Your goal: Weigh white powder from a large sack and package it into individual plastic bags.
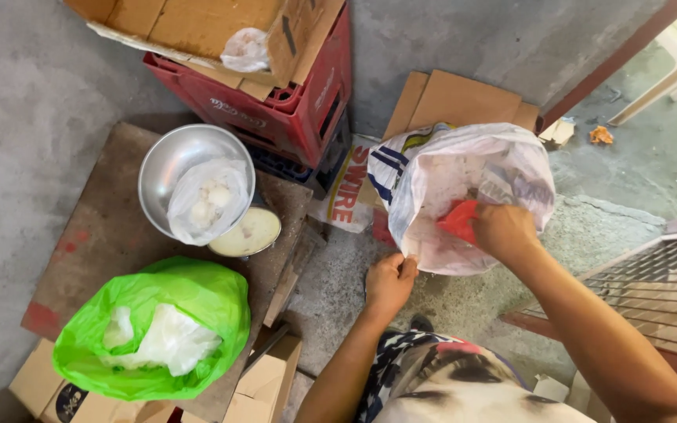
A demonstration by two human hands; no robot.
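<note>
Counted, kind by kind

Two hands: left hand (pixel 389 283) and right hand (pixel 505 232). One white sack (pixel 503 168), one red scoop (pixel 459 221), one green bag (pixel 197 294), one metal bowl (pixel 168 160), one clear bag (pixel 207 200), one red crate (pixel 291 110), one round lid (pixel 248 233).

Bowl (pixel 168 160) left of sack (pixel 503 168)

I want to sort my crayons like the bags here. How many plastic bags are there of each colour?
Green bags: 1, the green bag on the board.
Clear bags: 1, the clear bag in the metal bowl.
White bags: 1, the white sack; the left hand pinches its rim, and the right hand holds a red scoop inside.
Total: 3 bags.
</note>
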